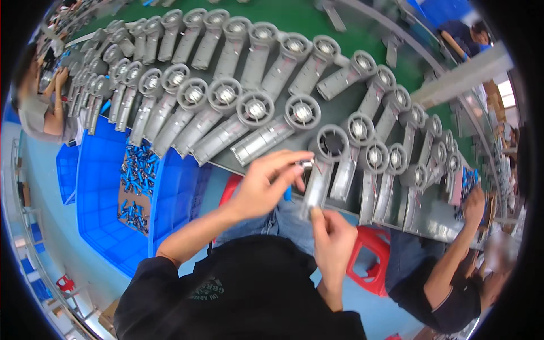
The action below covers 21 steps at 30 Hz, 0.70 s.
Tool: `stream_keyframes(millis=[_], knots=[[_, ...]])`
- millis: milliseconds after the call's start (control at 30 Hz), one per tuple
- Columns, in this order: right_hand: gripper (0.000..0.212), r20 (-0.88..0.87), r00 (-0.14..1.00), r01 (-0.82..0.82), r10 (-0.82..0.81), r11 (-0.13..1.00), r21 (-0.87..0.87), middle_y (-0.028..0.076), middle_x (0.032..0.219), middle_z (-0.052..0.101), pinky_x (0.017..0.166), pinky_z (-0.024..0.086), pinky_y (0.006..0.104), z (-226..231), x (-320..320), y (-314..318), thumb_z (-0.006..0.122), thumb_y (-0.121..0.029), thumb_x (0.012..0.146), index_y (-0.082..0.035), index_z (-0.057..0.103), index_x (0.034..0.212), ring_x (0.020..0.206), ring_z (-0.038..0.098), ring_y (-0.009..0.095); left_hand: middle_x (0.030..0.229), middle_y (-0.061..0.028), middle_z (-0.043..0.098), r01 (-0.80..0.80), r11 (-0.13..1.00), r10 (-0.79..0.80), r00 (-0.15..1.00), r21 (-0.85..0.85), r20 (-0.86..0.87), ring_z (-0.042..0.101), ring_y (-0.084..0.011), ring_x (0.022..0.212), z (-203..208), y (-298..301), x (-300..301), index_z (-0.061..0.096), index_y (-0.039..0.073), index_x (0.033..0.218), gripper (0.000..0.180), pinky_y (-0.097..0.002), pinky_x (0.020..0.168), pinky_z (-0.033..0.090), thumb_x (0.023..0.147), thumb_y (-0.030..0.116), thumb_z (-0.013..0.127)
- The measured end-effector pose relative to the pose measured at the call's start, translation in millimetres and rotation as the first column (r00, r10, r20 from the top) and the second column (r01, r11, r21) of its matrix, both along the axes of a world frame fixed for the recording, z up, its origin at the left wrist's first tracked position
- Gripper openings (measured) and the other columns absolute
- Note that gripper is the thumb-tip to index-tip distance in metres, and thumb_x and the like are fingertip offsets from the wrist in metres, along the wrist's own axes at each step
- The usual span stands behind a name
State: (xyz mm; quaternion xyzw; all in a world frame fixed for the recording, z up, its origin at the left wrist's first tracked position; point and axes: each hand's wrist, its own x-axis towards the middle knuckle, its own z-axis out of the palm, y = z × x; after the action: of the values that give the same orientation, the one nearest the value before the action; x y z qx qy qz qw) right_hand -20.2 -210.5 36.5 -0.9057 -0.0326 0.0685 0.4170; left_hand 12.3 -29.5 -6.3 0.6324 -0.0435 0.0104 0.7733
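A grey handheld-fan housing [316,190], its handle open to view, lies at the table's near edge in front of me. A dark round opening fills the ring at its far end. My right hand [333,237] is closed on the near end of that handle, thumb and fingers pinching it. Over the handle's left side, my left hand [265,184] pinches a small blue-and-metal part [288,194]. The blue bit shows below the fingers and a metallic bit at the fingertips; the rest is hidden.
Rows of similar grey fan housings [255,107] cover the dark table to both sides. At left stands a blue crate [105,209] with blue cylindrical parts [136,170] on cardboard. A red stool [371,258] is at right. Co-workers sit left and right; one's hand [475,207] reaches toward blue parts.
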Motion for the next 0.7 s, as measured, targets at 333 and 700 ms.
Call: stream_keyframes(millis=[333,700], knots=[[0.037,0.115,0.993,-0.058,0.041,0.986,0.153,-0.005,0.05,0.046,0.038,0.025,0.0234,87.6,144.9,49.8,0.06,-0.024,0.098,-0.004,0.057,0.067,0.04,0.038,0.003,0.08,-0.0067,0.065,-0.155,0.984,0.166,0.977,-0.086,0.135,0.056,-0.0099,0.054,103.4,72.4,158.1,0.057,-0.003,0.114,0.022,-0.0252,0.049,0.043,0.099,0.012,0.054],[0.032,0.066,0.977,-0.21,0.203,0.971,0.113,0.007,0.063,0.064,0.048,0.05,0.0272,-22.1,425.1,189.0,0.062,-0.022,0.094,0.005,0.067,0.076,0.05,0.061,0.013,0.074,-0.0196,0.07,-0.572,0.512,0.523,0.8,0.642,0.295,0.071,-0.0324,0.068,13.6,210.6,408.8,0.071,-0.002,0.079,0.017,-0.042,0.071,0.058,0.08,0.008,0.059]])
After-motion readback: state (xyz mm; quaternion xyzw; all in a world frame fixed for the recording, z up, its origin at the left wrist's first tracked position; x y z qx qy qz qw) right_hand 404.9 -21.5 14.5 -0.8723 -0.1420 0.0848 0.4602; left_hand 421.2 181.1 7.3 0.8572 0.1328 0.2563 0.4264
